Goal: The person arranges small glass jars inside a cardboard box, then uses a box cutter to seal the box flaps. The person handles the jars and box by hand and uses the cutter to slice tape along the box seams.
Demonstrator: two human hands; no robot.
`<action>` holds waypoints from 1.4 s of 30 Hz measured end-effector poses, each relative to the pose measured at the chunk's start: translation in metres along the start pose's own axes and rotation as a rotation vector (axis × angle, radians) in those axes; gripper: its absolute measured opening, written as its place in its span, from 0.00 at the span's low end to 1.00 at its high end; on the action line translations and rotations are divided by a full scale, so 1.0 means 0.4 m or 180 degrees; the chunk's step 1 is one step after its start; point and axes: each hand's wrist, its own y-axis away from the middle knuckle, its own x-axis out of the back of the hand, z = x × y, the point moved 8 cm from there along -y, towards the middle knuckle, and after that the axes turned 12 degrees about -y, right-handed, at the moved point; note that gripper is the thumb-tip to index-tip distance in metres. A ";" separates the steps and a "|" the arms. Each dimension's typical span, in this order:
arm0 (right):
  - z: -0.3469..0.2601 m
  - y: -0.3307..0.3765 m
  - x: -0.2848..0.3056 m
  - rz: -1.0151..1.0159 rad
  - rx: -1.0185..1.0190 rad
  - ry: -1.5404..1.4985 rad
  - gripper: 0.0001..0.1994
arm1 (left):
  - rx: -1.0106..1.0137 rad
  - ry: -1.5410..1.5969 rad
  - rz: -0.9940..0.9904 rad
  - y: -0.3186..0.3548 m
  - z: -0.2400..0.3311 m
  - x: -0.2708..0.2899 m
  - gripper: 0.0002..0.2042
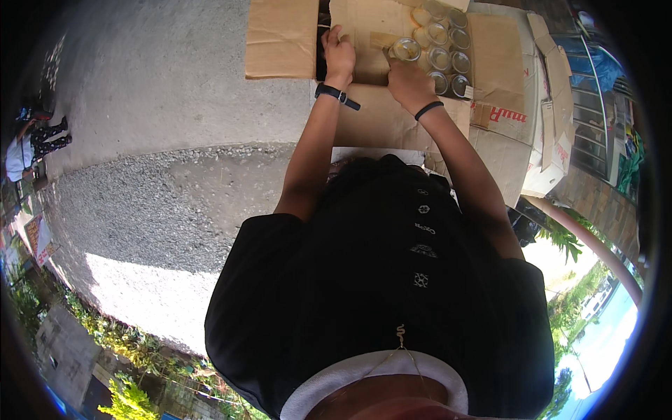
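Observation:
An open cardboard box (367,101) stands in front of me, with several round clear glass jars (438,57) in rows on its right side. At the box's left part, my left hand (339,57) has its fingers curled over the edge of an upright cardboard piece (360,35), beside a dark gap. My right hand (411,84) is closed at the near side of one glass jar (405,50), which sits left of the rows. A digit shows along that jar's left side; the other fingertips are hidden.
A wide cardboard flap (281,38) spreads left over the concrete ground (189,84). More large cardboard boxes (505,115) stand close on the right, beside a metal rack (591,105). Gravel (154,203) lies to the left, and a person (31,150) is at the far left.

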 end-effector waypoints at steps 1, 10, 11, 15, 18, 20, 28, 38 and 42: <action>-0.001 0.001 0.008 -0.0106 -0.0057 -0.0070 0.11 | 0.0002 -0.0008 -0.0012 0.004 0.008 0.003 0.20; -0.016 0.026 0.013 -0.0105 0.0076 0.0131 0.11 | 0.0159 0.0141 -0.0129 0.012 0.024 0.003 0.19; -0.015 0.030 0.012 -0.0023 0.0116 0.0180 0.11 | 0.0156 0.0126 -0.0126 0.012 0.024 0.002 0.19; -0.027 0.035 0.000 -0.0187 0.0268 0.0193 0.12 | 0.0035 0.0094 0.0064 0.003 0.018 0.004 0.19; -0.027 0.040 -0.012 -0.0337 0.0158 0.0206 0.13 | -0.0010 0.0211 0.0043 0.004 0.015 0.001 0.19; -0.029 0.036 0.004 -0.0600 0.0092 0.0011 0.13 | 0.0005 0.0181 0.0088 0.000 0.006 0.001 0.18; -0.020 0.012 0.021 -0.1092 0.0117 -0.0331 0.13 | -0.0164 0.0148 0.0129 -0.009 0.001 -0.007 0.17; 0.010 -0.029 0.013 -0.2198 -0.0103 0.0044 0.15 | -0.0092 0.0113 0.0090 -0.006 0.011 -0.002 0.17; 0.017 -0.028 0.018 -0.2381 -0.0359 0.0250 0.22 | -0.0085 0.0319 0.0079 -0.012 0.009 0.000 0.17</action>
